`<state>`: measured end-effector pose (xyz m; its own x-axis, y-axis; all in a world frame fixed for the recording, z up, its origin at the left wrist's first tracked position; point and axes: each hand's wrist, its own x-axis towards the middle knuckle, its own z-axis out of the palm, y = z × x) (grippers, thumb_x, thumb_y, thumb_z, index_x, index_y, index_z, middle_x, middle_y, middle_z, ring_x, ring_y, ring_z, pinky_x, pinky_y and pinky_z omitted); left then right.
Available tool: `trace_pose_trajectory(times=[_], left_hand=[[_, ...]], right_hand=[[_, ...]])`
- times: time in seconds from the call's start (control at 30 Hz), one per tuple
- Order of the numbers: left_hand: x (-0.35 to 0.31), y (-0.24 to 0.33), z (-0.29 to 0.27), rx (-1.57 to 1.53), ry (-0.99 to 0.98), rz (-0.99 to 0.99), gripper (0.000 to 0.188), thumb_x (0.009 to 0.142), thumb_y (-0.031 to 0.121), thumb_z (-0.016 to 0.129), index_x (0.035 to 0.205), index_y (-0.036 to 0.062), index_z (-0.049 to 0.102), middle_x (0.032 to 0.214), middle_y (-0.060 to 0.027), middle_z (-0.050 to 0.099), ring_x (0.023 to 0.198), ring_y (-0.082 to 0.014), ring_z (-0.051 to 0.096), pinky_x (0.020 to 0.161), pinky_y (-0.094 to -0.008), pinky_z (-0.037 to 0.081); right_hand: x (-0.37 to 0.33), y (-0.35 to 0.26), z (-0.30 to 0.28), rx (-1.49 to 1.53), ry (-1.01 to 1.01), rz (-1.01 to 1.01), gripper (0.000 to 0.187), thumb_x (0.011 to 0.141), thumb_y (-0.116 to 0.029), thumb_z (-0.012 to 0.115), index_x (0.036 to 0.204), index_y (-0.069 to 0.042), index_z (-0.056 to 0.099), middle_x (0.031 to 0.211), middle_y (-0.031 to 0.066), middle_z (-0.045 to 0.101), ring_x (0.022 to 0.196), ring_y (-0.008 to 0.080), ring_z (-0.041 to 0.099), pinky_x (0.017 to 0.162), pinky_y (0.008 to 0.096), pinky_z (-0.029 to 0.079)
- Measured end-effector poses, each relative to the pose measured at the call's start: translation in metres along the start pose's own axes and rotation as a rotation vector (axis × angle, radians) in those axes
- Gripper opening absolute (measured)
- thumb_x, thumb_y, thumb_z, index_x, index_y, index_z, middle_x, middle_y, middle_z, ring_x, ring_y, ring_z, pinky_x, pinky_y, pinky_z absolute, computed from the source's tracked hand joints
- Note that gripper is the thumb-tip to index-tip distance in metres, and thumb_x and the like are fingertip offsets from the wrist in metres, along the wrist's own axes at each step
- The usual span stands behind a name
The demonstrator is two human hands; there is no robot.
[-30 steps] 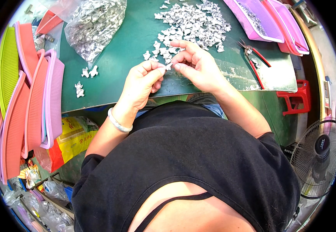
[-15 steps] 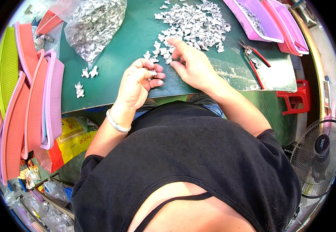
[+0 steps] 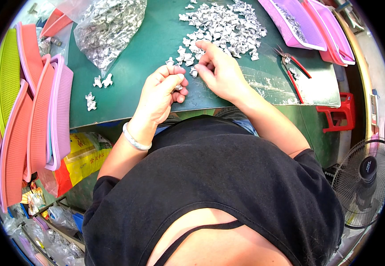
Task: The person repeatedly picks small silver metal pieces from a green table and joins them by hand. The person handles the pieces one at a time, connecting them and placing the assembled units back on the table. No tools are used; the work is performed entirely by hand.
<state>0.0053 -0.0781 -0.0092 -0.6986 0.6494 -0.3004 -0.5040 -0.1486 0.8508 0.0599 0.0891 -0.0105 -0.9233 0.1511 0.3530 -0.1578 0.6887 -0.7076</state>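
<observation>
**Left hand closed on a silver piece, right hand at the near edge of the pile**

Head view, only one I had. My left hand (image 3: 159, 91) was curled nearly to a fist, thumb pressed over the bent fingers, with a small silver piece (image 3: 178, 88) held in it; only part of that piece showed. It was above the near part of the green table (image 3: 126, 91), left of my right hand (image 3: 223, 73).

Right: index finger stretched forward and well apart from the thumb, other fingers tucked under. Thumb tip sat right at a loose piece (image 3: 194, 72); couldn't tell if that was pinched or just touched. The pile (image 3: 228, 24) of similar pieces spread beyond, a few strays just past my fingertips.

Around that: clear bag (image 3: 110, 33) full of silver pieces at far left, three singles (image 3: 91, 102) on the table near it. Red-handled pliers (image 3: 285, 56) lay open to my right, near the table's corner. Purple basket (image 3: 310, 43) with small silver bits inside stood beyond them, a pink basket (image 3: 335, 42) beside it. More baskets (image 3: 39, 124) leaned together at the left edge. White bracelet (image 3: 133, 138) on my left wrist.
</observation>
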Motion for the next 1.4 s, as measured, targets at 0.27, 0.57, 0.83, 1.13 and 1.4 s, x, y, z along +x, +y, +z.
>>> trace_pose_trajectory(times=[0.27, 0.57, 0.83, 1.13, 1.4], left_hand=[[-0.001, 0.002, 0.001, 0.0, 0.028, -0.001, 0.015, 0.085, 0.009, 0.051, 0.098, 0.0015, 0.053, 0.074, -0.0047, 0.055, 0.059, -0.0105, 0.052, 0.049, -0.0203, 0.042], [0.002, 0.005, 0.007, 0.087, 0.068, -0.039, 0.011, 0.086, 0.015, 0.053, 0.088, 0.004, 0.055, 0.067, -0.0023, 0.055, 0.052, -0.0089, 0.05, 0.043, -0.0183, 0.038], [0.002, 0.006, 0.005, 0.073, 0.079, -0.061, 0.014, 0.085, 0.016, 0.054, 0.077, 0.0054, 0.056, 0.063, -0.0018, 0.054, 0.047, -0.0087, 0.048, 0.04, -0.0179, 0.035], [0.002, 0.008, 0.003, 0.007, 0.092, -0.087, 0.016, 0.085, 0.016, 0.052, 0.076, 0.004, 0.056, 0.061, -0.0037, 0.053, 0.046, -0.0106, 0.047, 0.038, -0.0189, 0.035], [0.001, 0.01, 0.003, -0.03, 0.088, -0.105, 0.016, 0.084, 0.015, 0.051, 0.076, 0.0027, 0.055, 0.061, -0.0046, 0.053, 0.047, -0.0112, 0.046, 0.039, -0.0192, 0.035]], right_hand=[[-0.002, -0.003, 0.006, -0.222, 0.006, -0.144, 0.055, 0.069, -0.005, 0.063, 0.12, -0.007, 0.043, 0.078, 0.0062, 0.054, 0.075, 0.0216, 0.053, 0.067, 0.0324, 0.044], [-0.006, -0.009, -0.003, 0.046, -0.016, -0.222, 0.055, 0.07, -0.003, 0.061, 0.121, -0.007, 0.042, 0.085, 0.0084, 0.056, 0.08, 0.0244, 0.055, 0.071, 0.0335, 0.045], [0.001, -0.001, -0.006, -0.009, -0.043, -0.267, 0.057, 0.07, -0.002, 0.063, 0.123, -0.006, 0.042, 0.094, 0.0093, 0.057, 0.086, 0.0231, 0.055, 0.077, 0.0328, 0.045], [0.005, 0.002, 0.0, -0.169, -0.109, -0.283, 0.045, 0.071, -0.002, 0.06, 0.115, -0.004, 0.048, 0.091, 0.0101, 0.059, 0.085, 0.0269, 0.053, 0.075, 0.0349, 0.044], [0.004, 0.004, 0.0, -0.098, -0.067, -0.27, 0.043, 0.07, 0.002, 0.059, 0.112, -0.006, 0.052, 0.08, 0.0068, 0.057, 0.079, 0.0224, 0.054, 0.071, 0.0321, 0.044]])
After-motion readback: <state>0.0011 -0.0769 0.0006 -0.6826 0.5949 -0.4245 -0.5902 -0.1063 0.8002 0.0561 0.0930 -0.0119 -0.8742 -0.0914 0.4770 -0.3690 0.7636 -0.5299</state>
